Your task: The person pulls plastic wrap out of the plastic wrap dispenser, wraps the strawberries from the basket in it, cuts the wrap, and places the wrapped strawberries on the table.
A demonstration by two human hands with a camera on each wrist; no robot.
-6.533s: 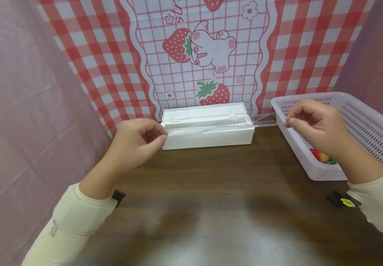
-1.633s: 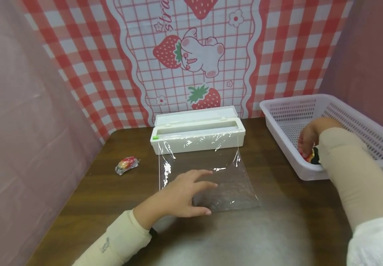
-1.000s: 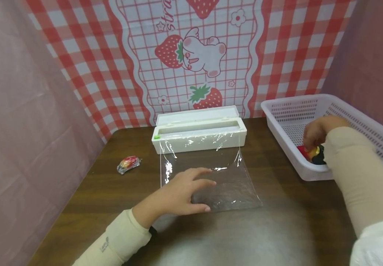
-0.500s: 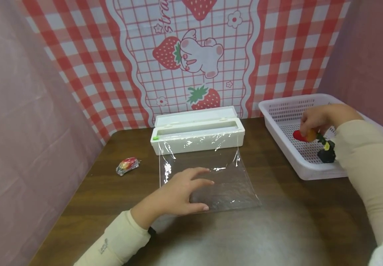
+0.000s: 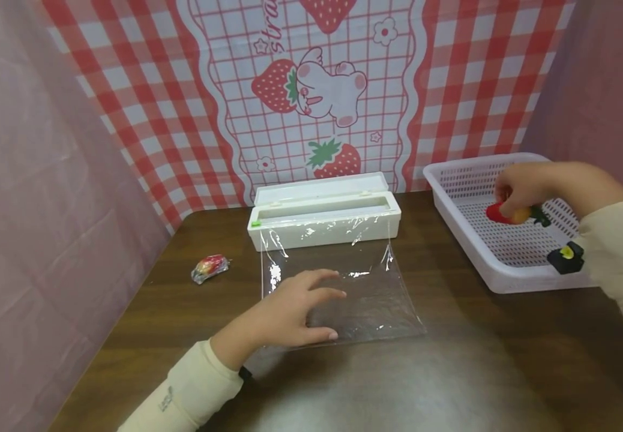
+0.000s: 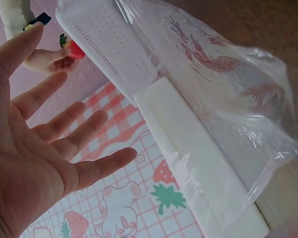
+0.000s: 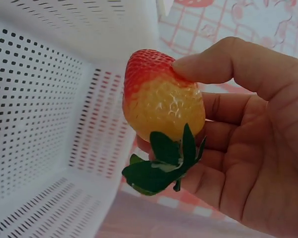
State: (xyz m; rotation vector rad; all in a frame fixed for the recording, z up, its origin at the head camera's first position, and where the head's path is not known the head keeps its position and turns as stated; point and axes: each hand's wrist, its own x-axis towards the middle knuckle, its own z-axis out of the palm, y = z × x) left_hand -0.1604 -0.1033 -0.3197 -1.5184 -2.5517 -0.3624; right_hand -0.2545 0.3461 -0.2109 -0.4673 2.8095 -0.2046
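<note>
A red and yellow strawberry with green leaves, seemingly artificial, is held between the thumb and fingers of my right hand. In the head view that hand is over the white perforated basket. My left hand has its fingers spread, lying over the left part of a sheet of clear plastic wrap. Whether its palm touches the sheet is hard to tell. The sheet runs out from a white wrap dispenser box, whose lid stands raised.
A small strawberry wrapped in film lies on the brown table at the left. Behind the dispenser hangs a red checked cloth with strawberry prints. Pink cloth walls both sides.
Earlier both hands were apart near the dispenser; later the sheet lies pulled out and a wrapped strawberry shows at left. My right hand has lifted a strawberry from the basket's floor.
</note>
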